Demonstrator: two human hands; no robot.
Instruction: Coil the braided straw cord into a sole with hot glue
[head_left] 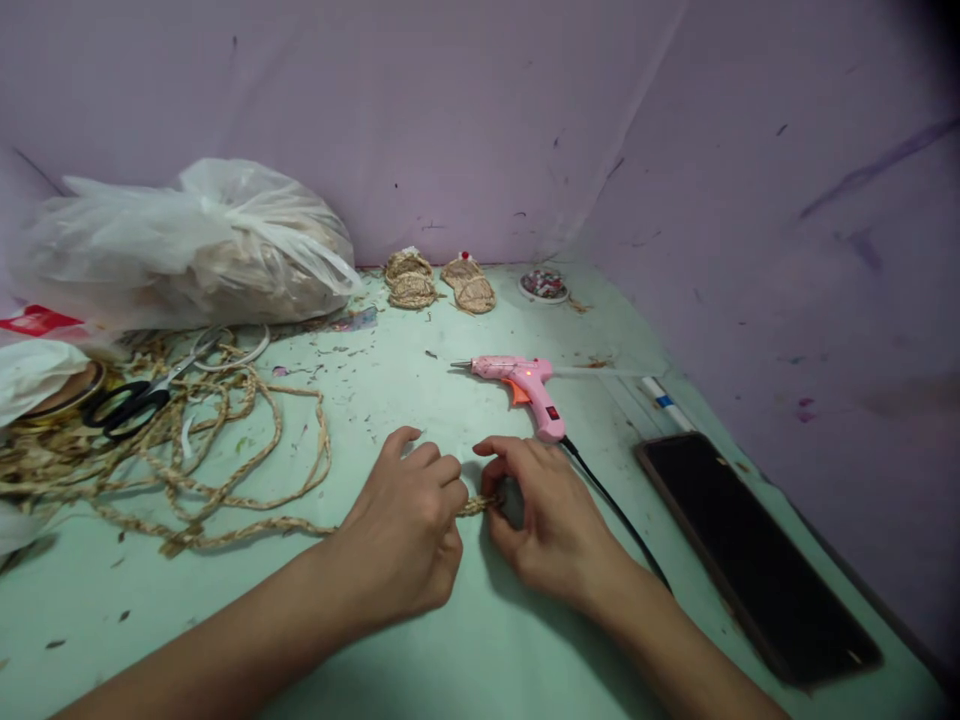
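Nearest, both forearms come up from the bottom edge, wrists bent inward, in front of the pink glue gun [517, 372]. The left hand [411, 520] makes a loose fist, fingers curled around the braided cord [474, 505]. The right hand [536, 505] pinches the cord's end between thumb and bent fingers, making a round gap. The cord runs out to the left of the glue gun, in loose loops near the black-handled scissors [139, 400]. To its right lies a dark phone [757, 550]. Behind it stand two small woven slippers [439, 282] (I can read no writing).
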